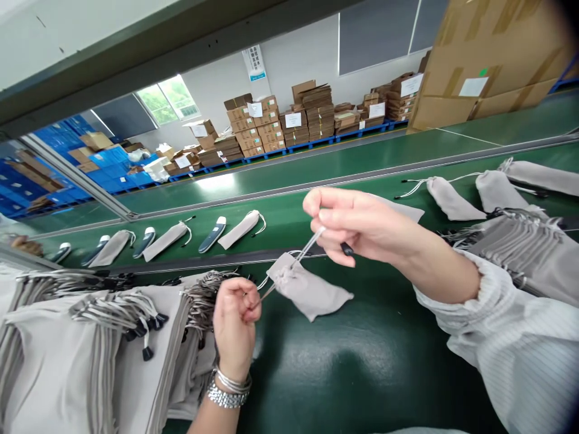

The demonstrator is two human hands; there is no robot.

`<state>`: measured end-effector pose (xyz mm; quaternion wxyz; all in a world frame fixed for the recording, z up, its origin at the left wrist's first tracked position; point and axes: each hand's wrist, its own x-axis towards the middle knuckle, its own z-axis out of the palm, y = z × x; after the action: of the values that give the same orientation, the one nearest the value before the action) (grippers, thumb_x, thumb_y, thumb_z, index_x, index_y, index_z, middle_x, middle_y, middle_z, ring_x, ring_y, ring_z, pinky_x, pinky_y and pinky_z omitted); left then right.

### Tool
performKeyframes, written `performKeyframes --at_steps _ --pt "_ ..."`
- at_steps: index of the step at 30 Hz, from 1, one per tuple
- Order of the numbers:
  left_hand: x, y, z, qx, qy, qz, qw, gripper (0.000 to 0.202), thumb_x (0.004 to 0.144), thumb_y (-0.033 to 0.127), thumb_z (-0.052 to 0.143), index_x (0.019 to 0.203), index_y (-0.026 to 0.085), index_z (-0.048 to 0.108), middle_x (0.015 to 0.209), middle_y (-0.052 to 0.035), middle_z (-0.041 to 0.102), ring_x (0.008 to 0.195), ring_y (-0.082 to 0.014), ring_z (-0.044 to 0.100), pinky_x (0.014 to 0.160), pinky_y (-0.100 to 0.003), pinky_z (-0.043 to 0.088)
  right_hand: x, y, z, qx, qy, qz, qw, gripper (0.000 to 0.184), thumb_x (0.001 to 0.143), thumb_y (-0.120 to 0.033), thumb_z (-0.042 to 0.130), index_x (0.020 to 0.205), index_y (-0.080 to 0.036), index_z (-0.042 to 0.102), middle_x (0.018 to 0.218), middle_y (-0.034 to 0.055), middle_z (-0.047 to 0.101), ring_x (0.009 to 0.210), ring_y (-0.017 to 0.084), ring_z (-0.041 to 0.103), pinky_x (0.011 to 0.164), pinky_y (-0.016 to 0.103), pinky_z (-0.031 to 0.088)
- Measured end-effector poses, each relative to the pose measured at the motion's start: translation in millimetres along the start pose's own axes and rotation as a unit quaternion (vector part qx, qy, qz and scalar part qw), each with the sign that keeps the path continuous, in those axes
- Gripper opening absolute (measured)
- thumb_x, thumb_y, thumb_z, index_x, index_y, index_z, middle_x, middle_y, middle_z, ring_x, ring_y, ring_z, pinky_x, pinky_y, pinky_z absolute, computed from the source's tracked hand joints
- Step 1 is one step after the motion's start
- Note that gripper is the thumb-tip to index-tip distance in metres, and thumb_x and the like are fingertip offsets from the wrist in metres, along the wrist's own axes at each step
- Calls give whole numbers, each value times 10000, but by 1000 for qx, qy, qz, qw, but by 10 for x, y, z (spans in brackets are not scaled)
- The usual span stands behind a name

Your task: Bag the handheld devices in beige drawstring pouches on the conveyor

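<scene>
A grey suede-like drawstring pouch lies on the green conveyor belt between my hands, its neck gathered. My left hand pinches one thin white cord running from the pouch's neck. My right hand holds another cord of that pouch between finger and thumb, and a black cord tip shows below those fingers. Both cords are pulled apart, lifting the pouch's neck slightly. A metal bracelet circles my left wrist.
Stacks of grey pouches with black-tipped cords lie at lower left, and another stack at right. Several pouches and oblong blue-and-white objects lie on the belt beyond. Cartons on blue pallets stand far back.
</scene>
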<state>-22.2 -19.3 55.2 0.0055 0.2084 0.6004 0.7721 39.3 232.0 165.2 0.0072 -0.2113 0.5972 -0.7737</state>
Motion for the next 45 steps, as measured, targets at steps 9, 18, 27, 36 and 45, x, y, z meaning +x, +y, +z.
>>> performKeyframes --at_steps 9,18,27,36,45 --pt "-96 -256 97 454 -316 12 833 317 977 320 495 1284 281 565 1291 -61 540 946 -195 602 827 -325 473 248 179 -553 -335 304 -237 860 217 965 -259 460 1179 -243 497 767 -23 585 656 121 552 796 342 534" --pt "-113 -195 91 476 -351 25 806 270 996 299 462 817 201 639 894 -30 588 827 -174 579 762 -295 451 441 731 -649 -606 41 -28 794 517 922 -176 452 1437 -215 436 1363 117 589 1008 228 657 835 375 499" --pt "-96 -204 82 469 -370 39 801 250 911 239 575 667 186 590 773 -30 575 767 -187 567 690 -293 450 398 1077 -372 -603 -180 76 774 394 912 -209 459 1269 -189 624 1070 75 735 882 219 683 719 301 455" --pt "-90 -284 -23 506 -202 43 837 191 889 141 534 1040 222 618 1054 -57 590 924 -216 602 793 -333 477 380 1230 -322 -593 -181 61 783 383 885 -199 466 1219 -171 650 1178 114 684 965 256 662 783 345 476" --pt "-146 -427 -71 530 -126 -29 838 377 779 78 617 1127 223 600 1051 -53 570 948 -222 580 811 -332 480 315 1324 -162 -554 -184 93 807 371 887 -219 467 1211 -228 647 1080 79 676 909 237 652 750 334 474"
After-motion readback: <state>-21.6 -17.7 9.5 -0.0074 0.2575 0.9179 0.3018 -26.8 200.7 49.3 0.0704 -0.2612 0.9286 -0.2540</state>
